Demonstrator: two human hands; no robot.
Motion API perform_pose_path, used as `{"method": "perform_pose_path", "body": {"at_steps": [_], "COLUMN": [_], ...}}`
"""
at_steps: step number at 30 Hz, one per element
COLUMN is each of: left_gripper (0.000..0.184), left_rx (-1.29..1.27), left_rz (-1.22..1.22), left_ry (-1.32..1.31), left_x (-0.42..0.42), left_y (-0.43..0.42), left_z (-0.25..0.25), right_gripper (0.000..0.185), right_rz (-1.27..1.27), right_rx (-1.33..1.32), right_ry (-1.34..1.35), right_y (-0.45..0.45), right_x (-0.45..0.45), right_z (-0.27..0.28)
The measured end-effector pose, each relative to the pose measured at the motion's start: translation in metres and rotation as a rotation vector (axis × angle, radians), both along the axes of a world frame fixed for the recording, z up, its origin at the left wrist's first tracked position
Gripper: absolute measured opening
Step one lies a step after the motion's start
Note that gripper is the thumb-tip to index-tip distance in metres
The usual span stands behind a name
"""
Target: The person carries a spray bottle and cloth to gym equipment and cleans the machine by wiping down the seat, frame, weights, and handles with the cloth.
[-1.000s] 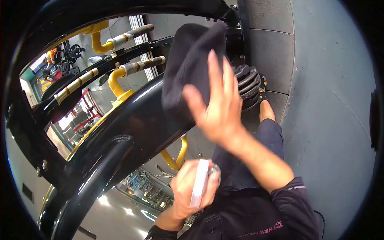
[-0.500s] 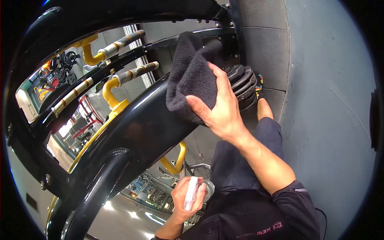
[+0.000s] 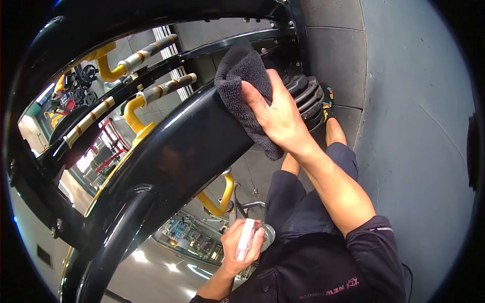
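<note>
My right hand is closed round a dark grey towel, pressed over the upper end of a thick, glossy black curved beam. Part of the towel hangs below the beam's lower edge. Lower down, near my body, my left hand grips a spray bottle with a white sprayer head. Its clear round body shows partly behind the fingers.
Yellow bent handles with worn grips stick out left of the beam. Black weight plates sit beyond my right hand. A grey wall runs along the right. Other gym equipment stands behind the frame.
My right hand has shifted slightly, and the towel has bunched and folded differently, now draping lower over the beam's edge. My left hand still holds the spray bottle, barely moved.
</note>
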State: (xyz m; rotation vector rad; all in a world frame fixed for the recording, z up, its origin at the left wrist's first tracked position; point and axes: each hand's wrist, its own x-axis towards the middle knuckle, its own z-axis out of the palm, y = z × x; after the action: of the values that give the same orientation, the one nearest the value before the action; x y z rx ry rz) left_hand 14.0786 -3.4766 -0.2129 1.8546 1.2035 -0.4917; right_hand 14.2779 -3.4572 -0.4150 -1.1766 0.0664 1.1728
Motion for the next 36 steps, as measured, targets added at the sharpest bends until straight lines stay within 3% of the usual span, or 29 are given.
{"method": "perform_pose_path", "body": {"at_steps": [5,7,9,13,14,15,18,19,22,25,26,27,28,29,31,33,34,36], "left_gripper": [0.013,0.013,0.013,0.014,0.014,0.014,0.015,0.016,0.015,0.014,0.013,0.013,0.013,0.012,0.011,0.011,0.012,0.013], "left_rx": [0.032,-0.006,0.003,0.041,0.043,0.044,0.031,0.013,0.038,0.026,0.012,0.009,0.010,0.013,0.022,0.016,0.023,0.032], "left_rz": [-0.029,0.035,-0.005,-0.028,-0.030,-0.027,0.031,0.060,0.019,0.086,0.118,0.114,0.111,0.110,0.143,0.126,0.087,0.003], "left_ry": [-0.061,-0.017,-0.038,-0.061,-0.062,-0.063,-0.041,-0.028,-0.046,-0.027,-0.011,-0.002,0.001,0.004,0.027,0.040,0.024,-0.010], "left_x": [-0.009,-0.016,-0.022,-0.025,-0.028,-0.029,-0.025,-0.024,-0.026,-0.025,-0.025,-0.027,-0.029,-0.031,-0.033,-0.037,-0.041,-0.046], "left_y": [0.002,0.001,0.001,0.001,0.001,0.001,-0.002,-0.005,-0.005,-0.007,-0.006,-0.006,-0.004,-0.003,-0.004,-0.005,-0.006,-0.009], "left_z": [-0.008,-0.005,-0.008,-0.005,-0.004,-0.005,-0.008,-0.007,-0.008,-0.005,-0.003,0.002,0.004,0.006,0.010,0.010,0.007,0.000], "right_gripper": [0.072,0.069,0.057,0.056,0.053,0.050,0.042,0.041,0.039,0.034,0.038,0.050,0.067,0.075,0.068,0.061,0.060,0.071], "right_rz": [-0.078,-0.055,-0.030,-0.210,-0.233,-0.268,-0.264,-0.223,-0.183,-0.041,0.142,0.009,-0.165,-0.226,-0.486,-0.396,-0.441,-0.022], "right_rx": [0.408,0.338,0.009,0.262,0.332,0.360,0.055,-0.077,0.111,0.128,0.052,0.055,-0.140,-0.298,-0.081,0.199,0.049,0.082], "right_ry": [0.124,0.118,0.015,0.225,0.100,0.250,0.099,0.010,-0.066,-0.101,-0.027,0.203,0.439,0.394,0.528,0.415,0.450,-0.264], "right_y": [-0.033,-0.029,-0.008,-0.025,-0.027,-0.030,-0.006,0.003,-0.015,-0.077,-0.101,-0.124,-0.148,-0.161,-0.181,-0.191,-0.174,-0.122], "right_x": [-0.015,-0.012,-0.003,-0.025,-0.025,-0.029,-0.027,-0.019,-0.026,-0.065,-0.073,-0.102,-0.121,-0.111,-0.084,-0.067,-0.075,-0.069], "right_z": [-0.009,-0.008,0.006,-0.001,-0.001,0.002,0.001,0.004,-0.009,-0.024,-0.028,-0.038,-0.043,-0.036,-0.027,-0.021,-0.028,-0.024]}}
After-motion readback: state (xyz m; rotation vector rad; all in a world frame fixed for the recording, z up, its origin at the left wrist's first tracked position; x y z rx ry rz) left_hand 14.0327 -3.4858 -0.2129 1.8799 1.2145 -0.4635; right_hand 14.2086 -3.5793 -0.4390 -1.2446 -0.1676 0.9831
